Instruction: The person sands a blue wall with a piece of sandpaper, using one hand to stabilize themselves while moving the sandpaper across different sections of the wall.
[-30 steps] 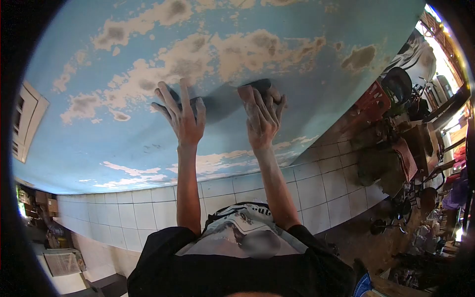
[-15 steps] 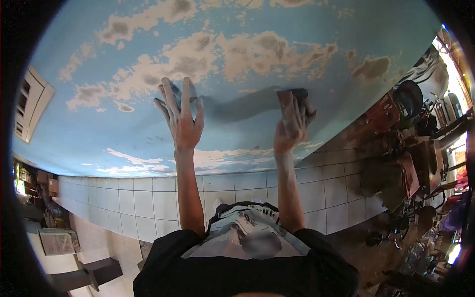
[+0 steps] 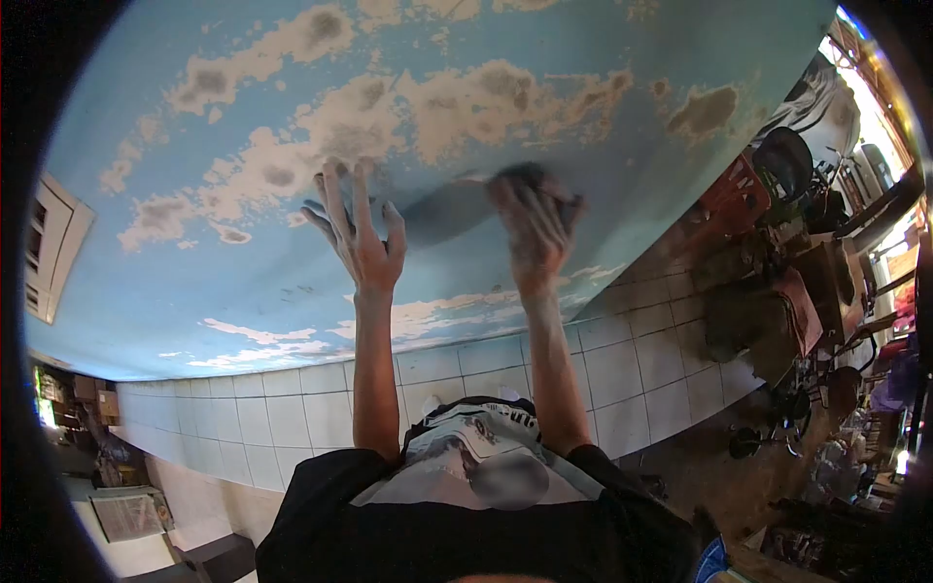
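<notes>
A light blue wall (image 3: 466, 277) with flaking paint and pale, grey-spotted bare patches (image 3: 457, 102) fills the upper view. My left hand (image 3: 369, 243) rests on it with fingers spread, the fingertips at the lower edge of a large bare patch. To its right, my right hand (image 3: 539, 233) presses against the wall, smeared by motion. Under its fingers is a dull brown-grey sheet that looks like sandpaper (image 3: 501, 194), mostly covered by the hand. Dark shadows fall on the wall between my hands.
White tiles (image 3: 612, 374) run along the floor at the foot of the wall. To the right stand a red plastic crate (image 3: 734, 199), furniture and much clutter. A white-framed vent or window (image 3: 53, 248) is at far left, with a dark-topped piece of furniture (image 3: 219, 559) below.
My right hand has moved left along the wall with the sandpaper, closer to my left hand. My left hand stays on about the same spot; the view has shifted slightly.
</notes>
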